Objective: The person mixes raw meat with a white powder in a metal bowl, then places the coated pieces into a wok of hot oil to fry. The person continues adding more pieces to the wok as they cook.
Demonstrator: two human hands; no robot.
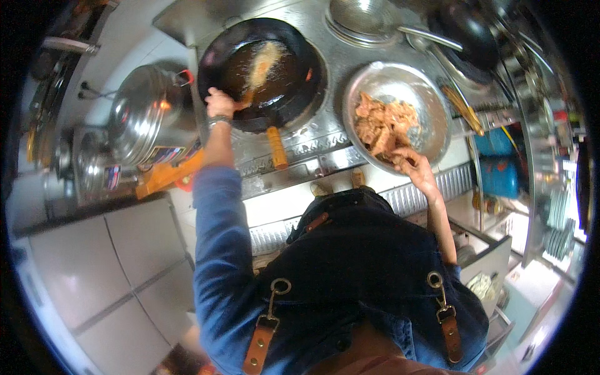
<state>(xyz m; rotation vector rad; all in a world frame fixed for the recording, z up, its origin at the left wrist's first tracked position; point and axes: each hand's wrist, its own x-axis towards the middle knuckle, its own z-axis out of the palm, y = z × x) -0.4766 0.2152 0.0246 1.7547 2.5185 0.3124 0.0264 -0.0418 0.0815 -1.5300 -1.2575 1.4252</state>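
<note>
A dark wok (pixel 213 61) of oil sits on the stove, its wooden handle (pixel 277 148) pointing towards me. In the oil lies a long strip of coated food (pixel 263 65) with bubbles around it. My left hand (pixel 219 103) is over the wok's left rim, its fingers on the near end of that strip. On the right, a steel mixing bowl (pixel 433 112) holds raw, marinated-looking meat pieces (pixel 382 119). My right hand (pixel 415 169) reaches over the bowl's near rim, fingertips pinching a piece of the meat; the fingers partly hide the piece.
A lidded steel pot (pixel 140 112) stands left of the wok. Behind the bowl are stacked wire strainers (pixel 363 21) and a ladle (pixel 431 37). Blue gas cylinders (pixel 498 177) stand at the right. A floor drain grate (pixel 426 187) runs below the stove.
</note>
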